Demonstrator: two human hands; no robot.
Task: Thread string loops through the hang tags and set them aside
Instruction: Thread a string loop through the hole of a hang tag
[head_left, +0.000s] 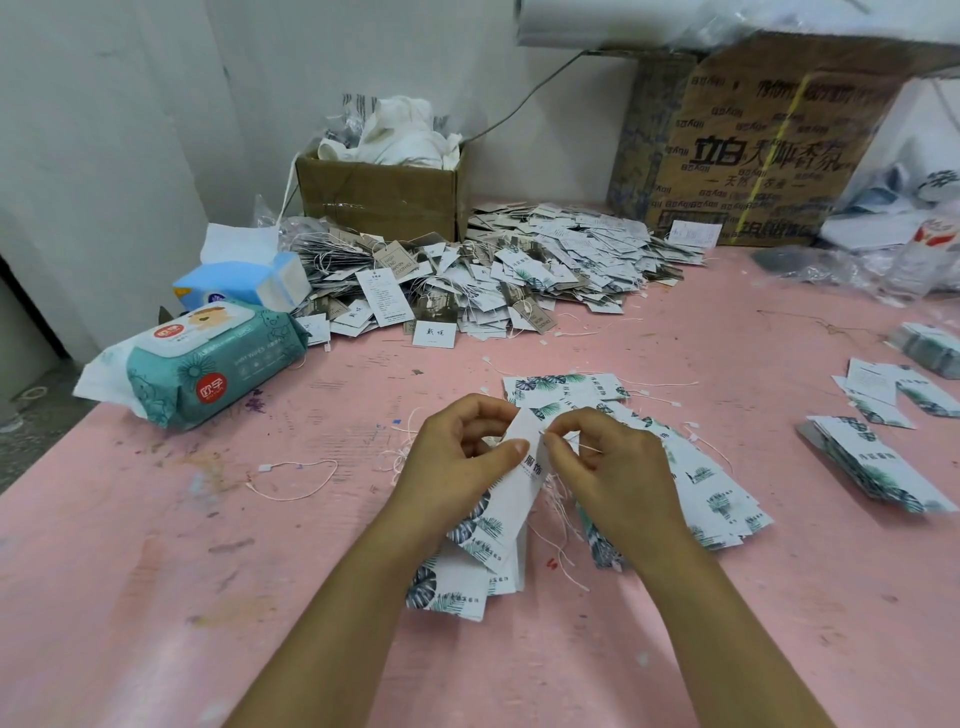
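Both hands met above the pink desk. The left hand closed its grip on a leaf-printed hang tag. The right hand pinched a thin string at the tag's top, its hole hidden behind fingers.

The table is pink, blotched with faded stains. The hang tags are white with green and dark grey-blue leaf prints. The strings are cream. The wipes pack is teal with red labels, the tissue pack blue, the boxes brown.
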